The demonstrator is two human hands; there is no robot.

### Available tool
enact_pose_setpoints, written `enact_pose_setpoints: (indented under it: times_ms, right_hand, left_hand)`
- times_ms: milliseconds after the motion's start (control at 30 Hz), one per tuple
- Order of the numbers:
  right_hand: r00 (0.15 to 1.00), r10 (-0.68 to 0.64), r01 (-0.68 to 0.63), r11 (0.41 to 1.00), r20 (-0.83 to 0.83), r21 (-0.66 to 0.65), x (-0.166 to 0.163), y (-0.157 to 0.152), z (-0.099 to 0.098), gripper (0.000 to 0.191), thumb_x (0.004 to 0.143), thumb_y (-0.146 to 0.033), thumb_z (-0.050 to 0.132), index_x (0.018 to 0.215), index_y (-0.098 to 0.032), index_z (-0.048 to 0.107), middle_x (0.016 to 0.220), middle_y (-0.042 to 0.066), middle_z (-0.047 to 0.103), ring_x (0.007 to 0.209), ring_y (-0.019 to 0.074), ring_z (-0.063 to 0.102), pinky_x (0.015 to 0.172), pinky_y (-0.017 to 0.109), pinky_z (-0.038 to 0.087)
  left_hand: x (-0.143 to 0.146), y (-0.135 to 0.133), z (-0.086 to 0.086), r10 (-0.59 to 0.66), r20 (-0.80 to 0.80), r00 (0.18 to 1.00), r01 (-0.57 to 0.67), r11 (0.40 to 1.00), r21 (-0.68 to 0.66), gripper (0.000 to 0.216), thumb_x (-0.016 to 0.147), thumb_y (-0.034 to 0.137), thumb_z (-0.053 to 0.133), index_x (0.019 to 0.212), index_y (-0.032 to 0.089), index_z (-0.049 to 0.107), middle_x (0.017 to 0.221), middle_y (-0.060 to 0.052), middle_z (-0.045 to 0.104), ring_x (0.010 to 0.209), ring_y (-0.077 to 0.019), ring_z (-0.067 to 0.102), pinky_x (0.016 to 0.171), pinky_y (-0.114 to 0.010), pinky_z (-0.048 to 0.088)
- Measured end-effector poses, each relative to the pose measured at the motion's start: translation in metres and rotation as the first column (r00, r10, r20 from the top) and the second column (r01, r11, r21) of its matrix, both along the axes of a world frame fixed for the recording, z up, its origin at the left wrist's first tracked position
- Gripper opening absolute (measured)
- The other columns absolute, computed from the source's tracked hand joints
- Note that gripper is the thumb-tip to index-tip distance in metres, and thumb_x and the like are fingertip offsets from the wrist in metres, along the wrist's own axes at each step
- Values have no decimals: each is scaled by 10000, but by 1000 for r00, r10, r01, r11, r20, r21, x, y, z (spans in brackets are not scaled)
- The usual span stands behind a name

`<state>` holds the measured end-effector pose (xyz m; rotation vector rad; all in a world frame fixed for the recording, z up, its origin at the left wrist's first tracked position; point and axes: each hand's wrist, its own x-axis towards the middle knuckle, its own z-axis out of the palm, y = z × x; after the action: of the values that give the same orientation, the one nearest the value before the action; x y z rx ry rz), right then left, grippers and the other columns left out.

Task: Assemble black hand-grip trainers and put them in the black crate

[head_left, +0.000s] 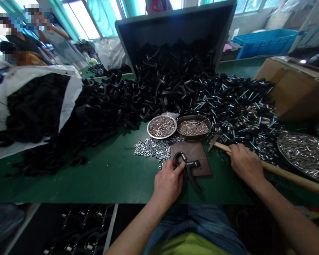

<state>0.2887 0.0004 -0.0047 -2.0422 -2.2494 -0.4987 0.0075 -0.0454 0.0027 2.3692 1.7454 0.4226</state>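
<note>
My left hand (168,179) is closed on a black hand grip strengthener (192,173) with a metal spring, pinching it by its curved end. The strengthener rests over a brown square plate (204,161) on the green table. Over to the right, my right hand (246,163) is wrapped round the wooden handle of a hammer (289,175); the hammer's head (214,142) points left, near the plate's upper right corner. Small metal nuts (151,148) lie loose just beyond my left hand.
A round dish (162,136) and an oval tin (194,137) hold small metal parts. Behind them spreads a heap of black handles (162,92) from a tipped grey bin (124,42). A white sack (74,79) stands left, a cardboard box (289,85) right. Other people (53,39) are at far left.
</note>
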Motion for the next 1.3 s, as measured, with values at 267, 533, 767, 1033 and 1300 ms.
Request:
enact_pose_setpoints:
  times_ms: [267, 533, 767, 1033, 1300]
  right_hand:
    - [679, 254, -324, 945, -689, 28, -53, -13, 46, 370, 916, -260, 345, 1244, -252, 514, 1154, 71, 628, 1029, 209, 597, 846, 353, 482]
    - [869, 249, -314, 946, -428, -86, -71, -17, 15, 383, 942, -324, 343, 1283, -271, 509, 946, 45, 647, 761, 169, 621, 630, 275, 457]
    - [977, 144, -136, 989, -157, 61, -8, -36, -14, 331, 910, -285, 429, 1191, -257, 601, 891, 77, 627, 801, 213, 548, 665, 320, 393]
    - [919, 283, -278, 959, -273, 57, -27, 37, 32, 305, 911, -280, 415, 1014, -169, 680, 1029, 105, 634, 1000, 233, 485, 828, 348, 386]
    - [987, 114, -146, 923, -109, -356, -66, 148, 53, 228, 781, -278, 587, 891, -131, 721, 954, 181, 672, 1047, 296, 529, 806, 361, 415]
  left_hand:
    - [-1, -5, -11, 12, 37, 999, -11, 999, -30, 435, 852, 211, 487, 1272, 320, 523, 1016, -75, 576, 847, -185, 562, 712, -287, 492]
    - [-6, 4, -4, -1, 132, 991, 12, 996, -84, 431, 805, 121, 488, 1191, 262, 615, 959, -89, 623, 800, -200, 594, 734, -329, 495]
    - [-8, 7, -4, 524, 771, 363, 85, 805, -587, 353, 742, 305, 648, 1078, 197, 663, 924, -66, 664, 758, -185, 629, 661, -326, 544]
    - [24, -21, 8, 723, 691, 22, 286, 658, -697, 481, 697, 303, 722, 1160, 211, 631, 1341, -79, 523, 1251, -240, 464, 1069, -353, 349]
    - [3, -12, 39, 576, 758, 307, 225, 729, -646, 493, 740, 345, 685, 1211, 232, 592, 1336, -67, 529, 1231, -240, 477, 1059, -365, 337]
